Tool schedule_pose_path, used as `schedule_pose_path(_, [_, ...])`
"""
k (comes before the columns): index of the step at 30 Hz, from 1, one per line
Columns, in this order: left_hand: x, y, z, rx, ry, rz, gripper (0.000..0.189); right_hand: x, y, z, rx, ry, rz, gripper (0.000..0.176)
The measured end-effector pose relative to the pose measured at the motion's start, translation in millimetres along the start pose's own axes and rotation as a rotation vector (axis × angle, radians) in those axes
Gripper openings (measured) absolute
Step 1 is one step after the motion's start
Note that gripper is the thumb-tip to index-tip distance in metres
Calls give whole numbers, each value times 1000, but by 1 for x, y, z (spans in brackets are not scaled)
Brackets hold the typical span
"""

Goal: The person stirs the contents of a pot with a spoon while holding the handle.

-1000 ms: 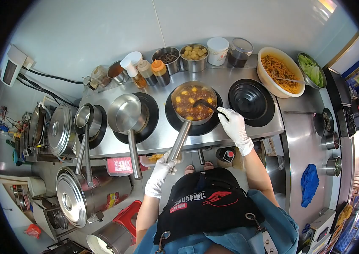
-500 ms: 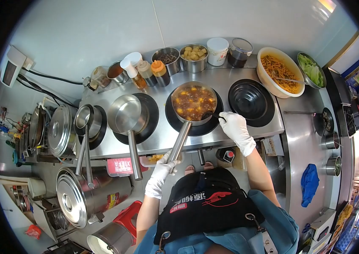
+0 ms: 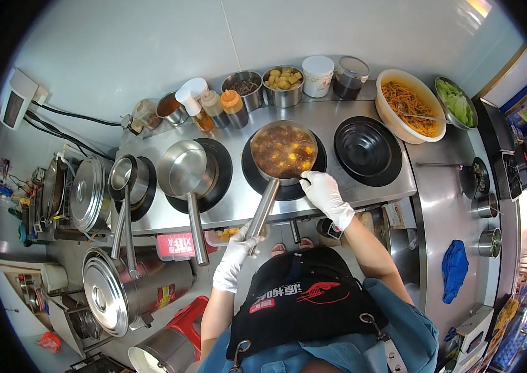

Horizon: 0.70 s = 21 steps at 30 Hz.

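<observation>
My left hand [image 3: 238, 252], in a white glove, is closed round the long metal handle of a saucepan [image 3: 264, 208]. The pan sits on a black round burner [image 3: 315, 186] and holds brown broth with yellow chunks [image 3: 285, 151]. At the pan's near right rim, my gloved right hand [image 3: 325, 194] is closed on a black spoon [image 3: 296, 176]. Its dark end dips into the broth and is mostly hidden. Left of this pan, an empty saucepan [image 3: 182, 165] rests on another burner with its handle toward me.
Squeeze bottles [image 3: 233, 109], a pot of yellow chunks [image 3: 284, 86] and lidded tubs [image 3: 318, 76] line the back. A black bowl [image 3: 363, 149] stands right of the pan, below a tub of orange shreds [image 3: 394, 127]. A large lidded pot [image 3: 105, 289] stands lower left.
My right hand has shifted left and slightly down with the spoon, along the pan's near side. The yellow chunks have swirled toward the right and near side. My left hand stays on the handle.
</observation>
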<state>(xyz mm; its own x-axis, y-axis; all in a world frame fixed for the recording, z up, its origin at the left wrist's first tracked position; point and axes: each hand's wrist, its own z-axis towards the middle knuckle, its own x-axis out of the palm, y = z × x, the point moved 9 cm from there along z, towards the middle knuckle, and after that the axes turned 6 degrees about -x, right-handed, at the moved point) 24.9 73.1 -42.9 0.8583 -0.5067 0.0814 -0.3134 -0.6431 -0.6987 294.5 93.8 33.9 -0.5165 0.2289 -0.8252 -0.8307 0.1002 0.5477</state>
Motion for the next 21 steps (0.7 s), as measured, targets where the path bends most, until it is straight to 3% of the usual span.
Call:
schedule_pose_path(8, [0, 2, 1, -2, 3, -13, 60, 30, 9, 3, -77, -190, 81, 26])
schedule_pose_path(16, [0, 2, 1, 10, 2, -3, 58, 47, 7, 25, -25, -191, 61, 25])
schedule_pose_path(21, [1, -2, -2, 10, -13, 47, 57, 38, 13, 28, -133, -292, 53, 27])
